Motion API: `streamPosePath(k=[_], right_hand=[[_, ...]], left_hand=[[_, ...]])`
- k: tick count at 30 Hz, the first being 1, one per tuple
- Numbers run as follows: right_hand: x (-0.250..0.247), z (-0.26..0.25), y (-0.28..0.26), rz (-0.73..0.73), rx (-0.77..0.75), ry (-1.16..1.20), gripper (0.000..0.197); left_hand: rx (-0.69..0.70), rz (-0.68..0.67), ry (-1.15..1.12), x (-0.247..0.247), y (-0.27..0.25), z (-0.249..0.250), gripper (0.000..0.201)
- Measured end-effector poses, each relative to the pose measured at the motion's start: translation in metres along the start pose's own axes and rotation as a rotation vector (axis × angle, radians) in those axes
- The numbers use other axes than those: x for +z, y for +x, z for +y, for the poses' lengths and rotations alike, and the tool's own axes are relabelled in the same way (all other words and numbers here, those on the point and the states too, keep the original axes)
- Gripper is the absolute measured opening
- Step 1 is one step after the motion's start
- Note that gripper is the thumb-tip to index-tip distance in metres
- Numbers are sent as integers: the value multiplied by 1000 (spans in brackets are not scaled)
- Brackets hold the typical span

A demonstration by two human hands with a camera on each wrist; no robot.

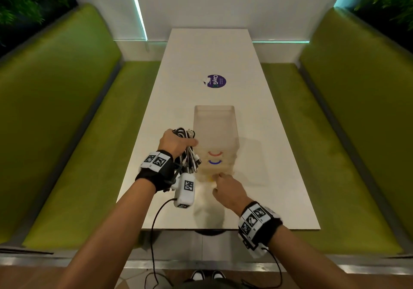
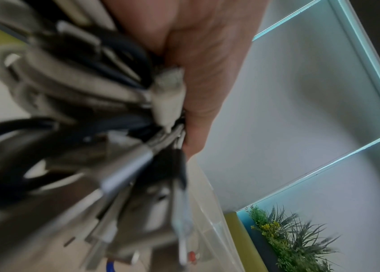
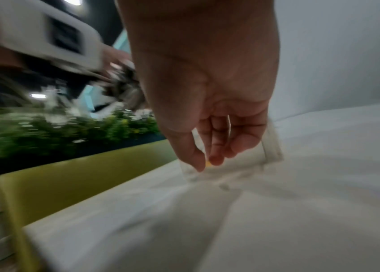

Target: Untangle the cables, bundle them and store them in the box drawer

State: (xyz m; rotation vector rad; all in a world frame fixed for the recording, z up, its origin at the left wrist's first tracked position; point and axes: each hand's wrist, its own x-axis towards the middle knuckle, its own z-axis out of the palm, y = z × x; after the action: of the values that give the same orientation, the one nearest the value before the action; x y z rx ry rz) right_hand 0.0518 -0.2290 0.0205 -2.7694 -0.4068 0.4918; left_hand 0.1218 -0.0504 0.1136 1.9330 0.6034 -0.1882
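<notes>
The left hand [image 1: 175, 142] is closed in a firm grip around a bundle of cables [image 1: 188, 150], black and white ones gathered together, held in the air just left of the drawer box [image 1: 215, 127]. Loops stick out past the far side of the fist, and the plug ends hang down on the near side towards the wrist; in the left wrist view the same bundle [image 2: 86, 103] fills the picture, with metal plug tips pointing down beside the clear wall of the box [image 2: 210, 211]. The box is translucent and stands near the middle of the white surface [image 1: 268, 177], its front facing the person. A red handle [image 1: 215, 154] and a blue handle [image 1: 214, 162] show on the front, one above the other, and a small yellow handle [image 1: 210, 178] sits lowest. The right hand [image 1: 230, 191] reaches to that lowest drawer, its fingers loosely curled, thumb and forefinger meeting at the yellow piece [image 3: 207, 163]. The right wrist view is blurred, so whether this grip is really pinching the handle or only touching it I cannot tell. Both wrists wear black bands with patterned white markers. A purple round sticker [image 1: 216, 81] lies on the surface beyond the box, and green benches [image 1: 67, 132] run along both sides.
</notes>
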Motion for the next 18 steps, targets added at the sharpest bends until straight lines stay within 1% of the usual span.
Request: streamPosePath(k=[4, 5, 7, 9, 11, 14, 18], right_hand=[[3, -6, -39, -141, -110, -66, 36], [3, -6, -45, -147, -128, -67, 33], [-1, -8, -50, -103, -155, -14, 28], [-5, -8, -48, -28, -162, 47, 27], [-5, -6, -43, -19, -145, 17, 30], [-4, -5, -39, -104, -101, -42, 23], [-5, 2, -41, -206, -105, -4, 22]], left_hand=[[-4, -11, -8, 0, 0, -1, 78], [-4, -13, -10, 0, 1, -1, 79], [-5, -14, -13, -1, 1, -1, 80], [3, -11, -9, -1, 1, -1, 76], [11, -9, 2, -1, 1, -2, 74], [16, -9, -8, -1, 3, -3, 75], [23, -21, -18, 0, 3, -5, 77]])
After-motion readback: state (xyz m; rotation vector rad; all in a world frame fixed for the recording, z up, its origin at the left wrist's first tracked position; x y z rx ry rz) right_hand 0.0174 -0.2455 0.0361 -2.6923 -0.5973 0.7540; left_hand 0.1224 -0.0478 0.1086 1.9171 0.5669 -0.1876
